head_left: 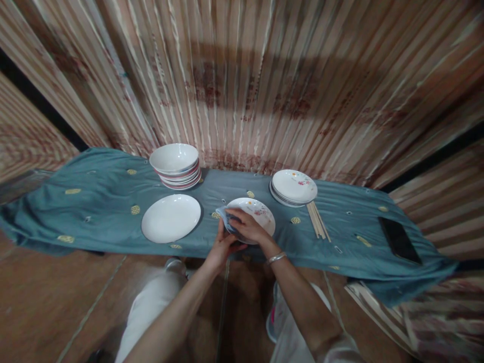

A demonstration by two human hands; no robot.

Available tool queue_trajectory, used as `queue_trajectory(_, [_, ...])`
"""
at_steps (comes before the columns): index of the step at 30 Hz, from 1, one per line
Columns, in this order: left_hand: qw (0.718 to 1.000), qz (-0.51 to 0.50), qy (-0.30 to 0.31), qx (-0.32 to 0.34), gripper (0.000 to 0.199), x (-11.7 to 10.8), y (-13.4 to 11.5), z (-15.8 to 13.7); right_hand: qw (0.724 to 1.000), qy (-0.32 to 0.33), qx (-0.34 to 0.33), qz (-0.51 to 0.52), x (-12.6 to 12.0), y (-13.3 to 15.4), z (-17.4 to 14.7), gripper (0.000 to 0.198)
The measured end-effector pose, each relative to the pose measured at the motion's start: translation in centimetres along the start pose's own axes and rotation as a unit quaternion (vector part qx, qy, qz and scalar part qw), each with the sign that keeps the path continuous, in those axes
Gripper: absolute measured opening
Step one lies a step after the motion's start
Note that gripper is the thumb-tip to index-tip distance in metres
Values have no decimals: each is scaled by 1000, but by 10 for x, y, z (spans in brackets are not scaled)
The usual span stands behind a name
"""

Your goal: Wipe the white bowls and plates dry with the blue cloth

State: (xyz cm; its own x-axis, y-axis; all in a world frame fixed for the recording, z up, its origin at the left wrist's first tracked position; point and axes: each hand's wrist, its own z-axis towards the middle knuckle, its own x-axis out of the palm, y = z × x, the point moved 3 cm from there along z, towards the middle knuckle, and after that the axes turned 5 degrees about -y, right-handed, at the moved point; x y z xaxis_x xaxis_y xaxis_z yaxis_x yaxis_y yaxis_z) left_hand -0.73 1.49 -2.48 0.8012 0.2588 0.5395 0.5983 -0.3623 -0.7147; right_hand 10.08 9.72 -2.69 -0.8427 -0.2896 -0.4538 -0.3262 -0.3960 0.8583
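Note:
A white plate with a red flower print (265,214) is held tilted over the front part of the table. Gripping its near left rim is my left hand (222,246), its fingers partly hidden beneath. Across the plate's left side lies my right hand (246,225), closed on a pale blue cloth (222,213) that touches the plate's surface. A plain white oval plate (171,219) rests on the table to the left of my hands.
A stack of bowls (174,160) stands at the back left. Right of the hands are stacked flowered plates (291,185), several chopsticks (318,222) and a black phone (399,239). A teal patterned cloth (106,201) covers the table; a striped curtain (242,91) hangs behind.

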Motion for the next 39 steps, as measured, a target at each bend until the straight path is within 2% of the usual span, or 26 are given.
queue_trajectory(7, [999, 21, 34, 26, 91, 2, -2, -2, 998, 48, 8, 44, -4, 7, -6, 38])
queue_trajectory(17, [999, 13, 17, 26, 69, -1, 0, 2, 991, 78, 38, 102, -8, 14, -10, 30])
queue_trajectory(26, [999, -4, 41, 28, 87, 4, -8, -4, 982, 107, 77, 132, -14, 10, -17, 22])
queue_trajectory(31, [998, 3, 59, 22, 86, 7, -12, -5, 979, 131, 96, 125, -22, 14, -25, 22])
queue_trajectory(35, [999, 9, 42, 11, 83, 5, -9, 0, 981, 141, 105, 85, -29, 17, -33, 20])
queue_trajectory(39, [999, 38, 20, 9, 95, 1, -5, 5, 986, 139, 96, 9, -37, 18, -42, 21])
